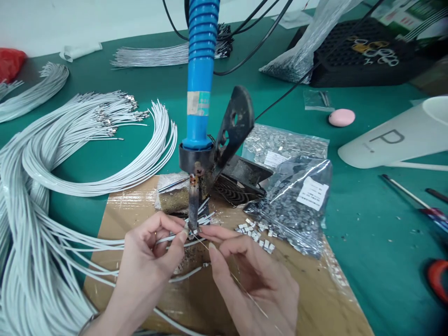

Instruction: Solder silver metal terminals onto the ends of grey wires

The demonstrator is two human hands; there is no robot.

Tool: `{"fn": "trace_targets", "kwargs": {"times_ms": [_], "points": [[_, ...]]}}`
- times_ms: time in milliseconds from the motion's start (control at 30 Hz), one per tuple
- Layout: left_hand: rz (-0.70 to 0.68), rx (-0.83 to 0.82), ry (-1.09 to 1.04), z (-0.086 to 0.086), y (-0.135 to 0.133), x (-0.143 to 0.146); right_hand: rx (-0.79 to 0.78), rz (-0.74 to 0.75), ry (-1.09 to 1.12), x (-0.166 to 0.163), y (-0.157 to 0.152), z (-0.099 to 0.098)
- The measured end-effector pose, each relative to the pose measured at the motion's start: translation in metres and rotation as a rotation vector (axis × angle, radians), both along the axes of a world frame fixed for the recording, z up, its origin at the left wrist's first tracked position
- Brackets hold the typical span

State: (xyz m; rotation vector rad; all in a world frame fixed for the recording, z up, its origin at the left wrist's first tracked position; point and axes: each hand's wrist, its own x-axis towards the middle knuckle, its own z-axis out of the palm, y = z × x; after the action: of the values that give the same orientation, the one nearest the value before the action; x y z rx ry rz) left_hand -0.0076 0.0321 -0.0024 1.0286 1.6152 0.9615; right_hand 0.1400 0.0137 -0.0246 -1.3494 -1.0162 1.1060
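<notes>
A blue-handled soldering iron (200,70) points straight down in a clamp, its dark tip between my hands. My left hand (149,268) pinches a white cable (167,239) close to the tip. Thin solder wire (249,295) runs through my right hand (257,275), whose thumb and fingers are closed on it. Its far end reaches a small metal connector piece (195,232) under the tip. Fingertips hide part of that piece, and I cannot tell whether the right hand also touches it. Another cable end (205,265) lies just below.
Small loose connectors (257,233) lie on the cardboard (336,298), beside a bag of dark parts (294,205). Bundled white cables (21,186) fill the left side. Behind the iron is a small black fan (233,189). A white cup (395,133) lies tilted at right.
</notes>
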Motion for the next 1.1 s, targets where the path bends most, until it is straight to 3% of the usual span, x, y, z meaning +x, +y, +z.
{"fn": "trace_targets", "kwargs": {"times_ms": [167,300,467,833,1000,1100], "points": [[0.131,0.007,-0.065,0.0,-0.001,0.007,0.012,0.012,-0.011,0.001,0.001,0.0],[0.083,0.01,-0.114,-0.001,-0.001,0.007,0.01,0.008,0.007,0.001,0.001,0.0],[0.16,0.017,-0.15,0.001,-0.001,0.01,0.026,0.011,0.011,0.002,0.001,0.0],[0.136,0.016,-0.109,0.0,-0.001,0.009,0.011,0.011,0.02,0.001,0.001,0.001],[-0.003,0.007,-0.057,-0.003,0.0,-0.001,0.015,0.008,0.03,0.0,0.001,0.002],[0.06,0.019,-0.079,-0.003,0.0,0.002,0.015,0.007,0.039,0.0,0.001,0.002]]}}
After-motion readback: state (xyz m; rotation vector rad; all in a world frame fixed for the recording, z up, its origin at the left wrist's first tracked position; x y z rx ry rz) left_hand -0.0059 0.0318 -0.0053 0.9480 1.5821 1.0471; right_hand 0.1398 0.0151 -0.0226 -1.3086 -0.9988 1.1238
